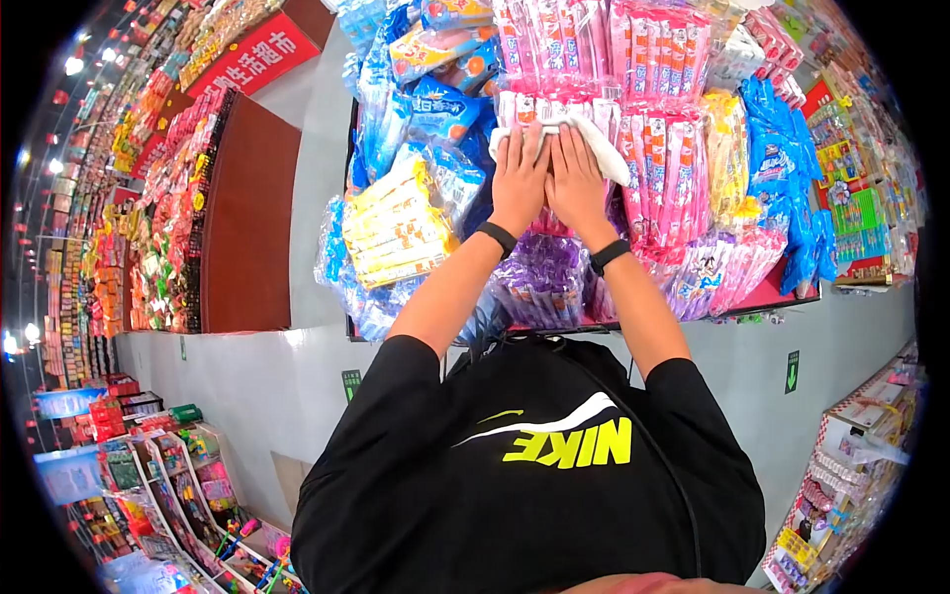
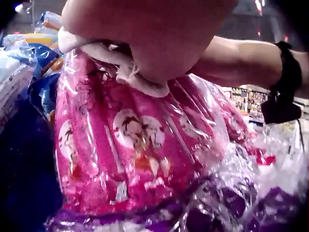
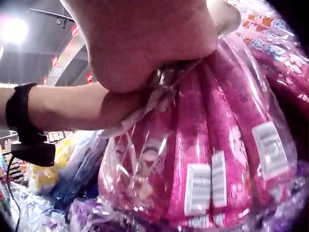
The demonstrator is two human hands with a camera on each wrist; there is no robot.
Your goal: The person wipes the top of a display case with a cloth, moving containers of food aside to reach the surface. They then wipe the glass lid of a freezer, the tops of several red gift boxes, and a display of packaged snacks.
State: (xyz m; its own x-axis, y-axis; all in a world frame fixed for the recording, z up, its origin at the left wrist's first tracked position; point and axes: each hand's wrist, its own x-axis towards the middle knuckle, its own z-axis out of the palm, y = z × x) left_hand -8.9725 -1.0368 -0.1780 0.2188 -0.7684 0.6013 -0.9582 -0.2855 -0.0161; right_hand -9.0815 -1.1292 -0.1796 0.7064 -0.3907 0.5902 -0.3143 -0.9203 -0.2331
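Observation:
Both hands lie side by side on a folded white cloth (image 1: 608,156), over a clear-wrapped pack of pink tubes (image 2: 96,140). My left hand (image 1: 520,180) has its fingers extended across the cloth's left part. Beside it, my right hand (image 1: 576,182) also rests with extended fingers on the cloth. In the left wrist view, the cloth (image 2: 108,53) shows beneath the left hand (image 2: 145,38). The right wrist view has the right hand (image 3: 145,43) above the pink pack (image 3: 193,140), with white barcode labels on its wrapping. Fingertips are hidden in both wrist views.
Blue packs (image 1: 440,114) and a yellow-and-white pack (image 1: 396,223) lie left of the hands. Purple packs (image 1: 539,282) sit nearer the body; more pink packs (image 1: 665,163) are at the right. A brown cabinet (image 1: 247,218) stands farther left.

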